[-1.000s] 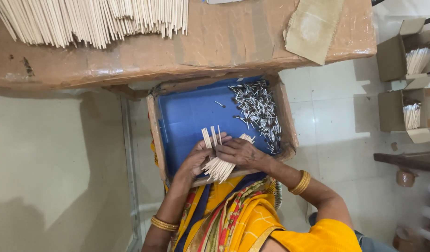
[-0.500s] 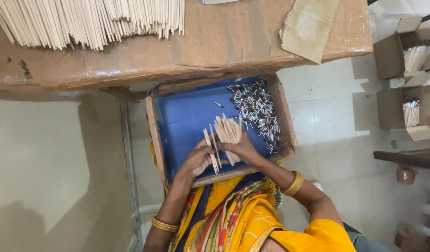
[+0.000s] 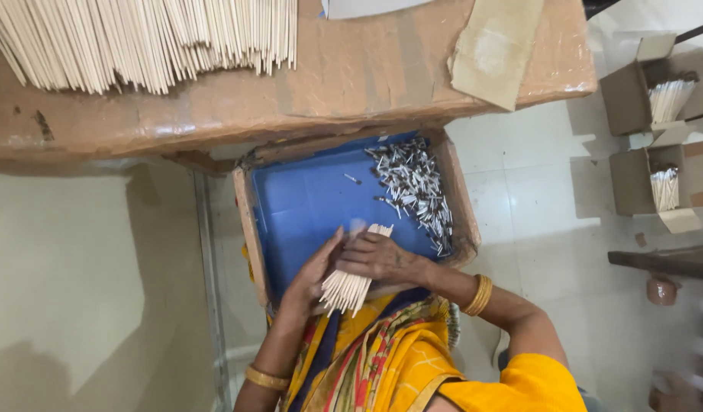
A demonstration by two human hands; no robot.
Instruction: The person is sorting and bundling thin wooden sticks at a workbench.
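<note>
Left hand: the left hand point(image 3: 315, 273) presses flat along the side of a bundle of pale sticks point(image 3: 354, 276), fingers stretched out, cupping rather than clenching.
Right hand: the right hand point(image 3: 378, 257) lies over the top of the bundle, fingers curled around it, grasping the sticks against the other palm.
Bundle: squeezed between both hands, slanted, its far tips poking out over the blue floor of the tray, its near ends fanned out over the tray's near edge, above the lap.
Tray: a cardboard tray with a blue lining point(image 3: 309, 202) sits under the near edge of the bench, resting on the person's lap.
Small pieces: a heap of short grey-and-dark pieces point(image 3: 416, 187) fills the tray's right side, up to the far right corner, apart from the hands.
Bench: a brown cardboard-covered bench point(image 3: 351, 80) carries a big spread of long pale sticks point(image 3: 145, 38) at its far left.
Floor: two open cartons point(image 3: 657, 137) holding more pale sticks stand at the right.
</note>
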